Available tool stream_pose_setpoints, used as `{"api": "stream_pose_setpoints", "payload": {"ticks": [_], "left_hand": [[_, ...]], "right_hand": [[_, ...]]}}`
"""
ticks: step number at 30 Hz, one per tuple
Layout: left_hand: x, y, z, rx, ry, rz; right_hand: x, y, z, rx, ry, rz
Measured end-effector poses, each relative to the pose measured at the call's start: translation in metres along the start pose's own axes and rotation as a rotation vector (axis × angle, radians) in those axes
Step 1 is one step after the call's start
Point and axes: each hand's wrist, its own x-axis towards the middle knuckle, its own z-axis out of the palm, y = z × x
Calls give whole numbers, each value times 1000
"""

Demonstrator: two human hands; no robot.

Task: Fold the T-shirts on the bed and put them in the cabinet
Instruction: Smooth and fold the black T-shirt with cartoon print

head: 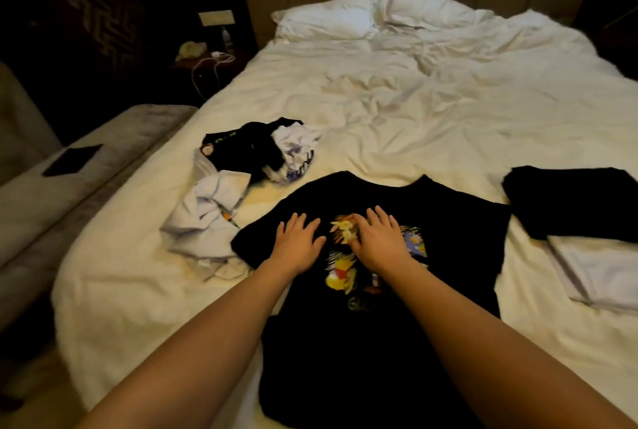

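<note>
Black tee: spread flat, print up, at the bed's near edge.
Left hand: grip spread, palm down on the tee's chest.
Right hand: grip spread too, flat over the print.
Pile: crumpled shirts, left of the tee.
Folded stack: black on white, right.

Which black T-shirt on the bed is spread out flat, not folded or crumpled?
The black T-shirt with the colourful print, under both hands. The left hand and right hand press on it. The black one at right is folded; the one in the pile is crumpled.
</note>
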Motion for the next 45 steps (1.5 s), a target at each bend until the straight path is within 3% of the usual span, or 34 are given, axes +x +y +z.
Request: {"api": "stream_pose_setpoints", "payload": {"ticks": [4, 7, 10, 13, 18, 21, 27, 30, 33, 35, 38, 41, 45], "left_hand": [[-20, -75, -3, -138, 180, -27], [-34, -101, -2, -233, 340, -203], [-39, -111, -5, -182, 366, -370], [-35, -123, -5, -194, 377, -395], [-28, -140, -7, -714, 448, -339], [-24, -144, -17, -919, 520, -332], [-7, -166, -37, -1249, 623, -518], [-2, -179, -40, -1213, 607, -537], [1, -182, -46, -1275, 610, -522], [5, -182, -49, -1279, 627, -497], [11, -182, -48, -1193, 599, -484], [13, -183, -45, -1032, 521, -540], [8, -186, -46, -887, 451, -603]], "right_hand": [[3, -43, -1, 75, -33, -141], [8, -78, 13, 59, -18, -192], [11, -110, 28, 78, -84, -229], [11, -134, 43, 17, -125, -248], [18, -151, 54, -55, 27, -256], [21, -157, 55, 92, 38, -213], [20, -190, 41, 741, 190, -70], [24, -208, 39, 744, 214, -93], [25, -212, 50, 584, 94, 30], [23, -210, 58, 481, 112, 83], [24, -207, 65, 336, 279, -57], [29, -212, 69, 273, 177, -234], [31, -219, 78, 94, 95, -269]]}}
